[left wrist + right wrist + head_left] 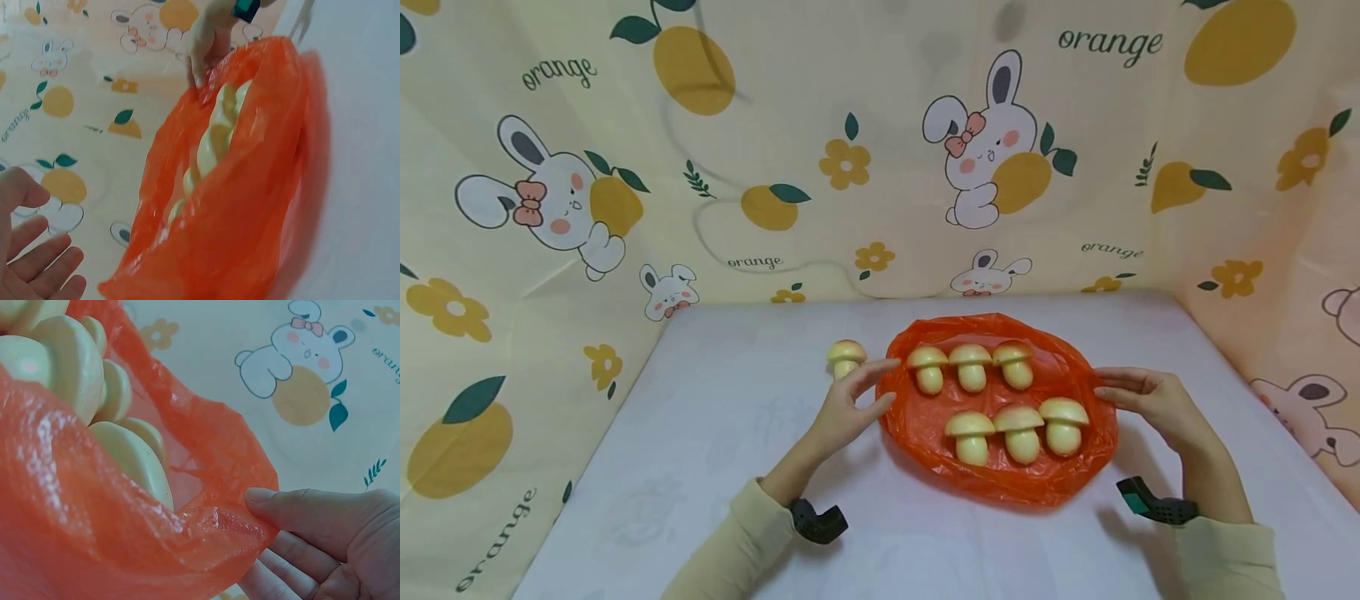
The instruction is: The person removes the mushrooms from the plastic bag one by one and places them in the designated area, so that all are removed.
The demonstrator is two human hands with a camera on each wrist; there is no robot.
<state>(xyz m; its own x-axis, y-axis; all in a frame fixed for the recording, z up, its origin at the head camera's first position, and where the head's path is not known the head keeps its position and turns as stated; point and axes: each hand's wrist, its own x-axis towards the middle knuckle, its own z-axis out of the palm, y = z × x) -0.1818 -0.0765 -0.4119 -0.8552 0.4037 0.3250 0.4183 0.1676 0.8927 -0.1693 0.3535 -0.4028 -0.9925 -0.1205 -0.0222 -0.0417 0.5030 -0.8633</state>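
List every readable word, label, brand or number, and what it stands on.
"orange": on the patterned backdrop, five times in the head view.
"orang": same backdrop, cut off at the right wrist view's edge.
Left wrist view's backdrop: small, blurred, apparently "orange".
None seen on red bag or mushrooms.

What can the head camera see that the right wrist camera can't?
Only the head view shows the left hand, and a lone mushroom outside the orange bag. Only the right wrist view clearly shows the thumbnail of the right hand. Both show that hand pinching the bag's edge, mushrooms inside, and the bunny-patterned wall.
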